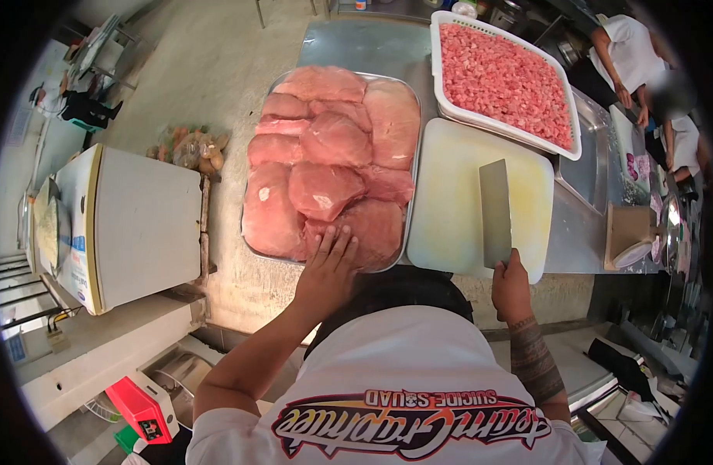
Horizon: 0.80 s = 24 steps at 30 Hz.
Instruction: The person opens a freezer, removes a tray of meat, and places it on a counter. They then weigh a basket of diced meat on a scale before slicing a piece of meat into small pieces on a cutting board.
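Note:
My left hand (331, 263) rests with its fingers spread on the near edge of a pile of large raw meat pieces (329, 139). The pieces fill a metal tray (415, 167) in front of me. In my right hand (513, 287) is the handle of a broad cleaver (496, 213), its blade pointing away from me over a yellowish-white cutting board (441, 194). The board lies just right of the tray. Beyond it, a white plastic basket (441, 85) holds a heap of small diced meat (505, 81).
Right of the board are a metal pan (585, 167) and a cardboard box (626, 232). Other people (627, 46) work at the far right. A white freezer (147, 225) and bags of vegetables (190, 147) stand left; a red scale (143, 407) is at lower left.

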### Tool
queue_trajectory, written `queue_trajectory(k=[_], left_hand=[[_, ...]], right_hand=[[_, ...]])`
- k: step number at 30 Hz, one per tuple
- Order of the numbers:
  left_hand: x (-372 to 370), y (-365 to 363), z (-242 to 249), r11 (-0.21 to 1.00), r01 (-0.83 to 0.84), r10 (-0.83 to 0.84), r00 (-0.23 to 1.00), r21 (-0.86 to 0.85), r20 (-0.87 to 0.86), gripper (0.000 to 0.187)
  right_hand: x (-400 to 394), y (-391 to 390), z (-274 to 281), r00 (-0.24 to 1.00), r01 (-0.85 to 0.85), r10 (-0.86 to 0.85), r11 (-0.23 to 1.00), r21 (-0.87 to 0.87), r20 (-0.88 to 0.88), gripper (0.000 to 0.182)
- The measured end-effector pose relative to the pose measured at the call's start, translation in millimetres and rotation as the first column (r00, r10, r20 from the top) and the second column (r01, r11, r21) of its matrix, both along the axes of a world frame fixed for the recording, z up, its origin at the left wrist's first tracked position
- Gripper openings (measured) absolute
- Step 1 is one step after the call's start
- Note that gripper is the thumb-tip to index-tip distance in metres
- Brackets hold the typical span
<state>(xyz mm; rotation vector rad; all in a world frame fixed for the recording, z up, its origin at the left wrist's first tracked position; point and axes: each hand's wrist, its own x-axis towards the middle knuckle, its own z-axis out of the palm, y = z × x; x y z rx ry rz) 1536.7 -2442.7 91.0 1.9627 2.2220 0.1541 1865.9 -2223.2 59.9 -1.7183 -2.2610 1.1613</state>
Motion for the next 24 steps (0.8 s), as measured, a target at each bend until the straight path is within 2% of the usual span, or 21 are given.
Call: queue_trajectory(k=[3, 6, 9, 12, 15, 18, 21, 24], left_hand=[[-2.5, 4.4, 13.0, 0.995, -0.030, 0.018, 0.993, 0.097, 0.121, 0.063], [5.2, 9.9, 28.6, 0.973, -0.057, 0.063, 0.998, 0.223, -0.017, 0.061], [2.3, 9.1, 15.0, 0.999, -0.026, 0.026, 1.000, -0.020, 0.015, 0.066], [15.9, 3.1, 15.8, 0.981, -0.081, 0.087, 0.996, 0.176, -0.030, 0.078], [19.7, 4.8, 16.8, 0.980, -0.062, 0.062, 0.998, -0.189, -0.007, 0.087], [26.2, 6.8, 16.1, 0.972, -0.122, 0.127, 0.992, -0.202, 0.007, 0.089], [33.1, 1.8, 4.7, 0.976, -0.158, 0.150, 0.987, -0.152, -0.059, 0.088], [31.6, -2.8, -8.9, 0.982, -0.139, 0.109, 0.968, -0.126, -0.224, 0.080]], right_hand=[[0.6, -0.6, -0.9, 0.999, 0.028, -0.029, 0.999, -0.034, -0.024, 0.027], [-0.9, 0.9, 3.2, 0.999, 0.032, -0.032, 0.998, -0.050, -0.005, 0.030], [-2.4, 0.6, -0.6, 0.999, -0.007, 0.007, 1.000, -0.024, 0.033, 0.033], [-4.9, 0.1, -1.1, 0.994, -0.062, 0.064, 0.998, -0.026, 0.087, 0.035], [-2.9, -1.2, -2.1, 0.989, -0.108, 0.107, 0.994, 0.008, 0.105, 0.035], [4.2, 1.9, -9.8, 0.988, -0.146, 0.144, 0.989, 0.034, 0.062, 0.033], [9.0, 4.8, -13.5, 0.986, -0.168, 0.168, 0.985, 0.026, 0.005, 0.031], [12.9, 4.6, -14.0, 0.983, -0.181, 0.182, 0.983, 0.028, -0.035, 0.029]])
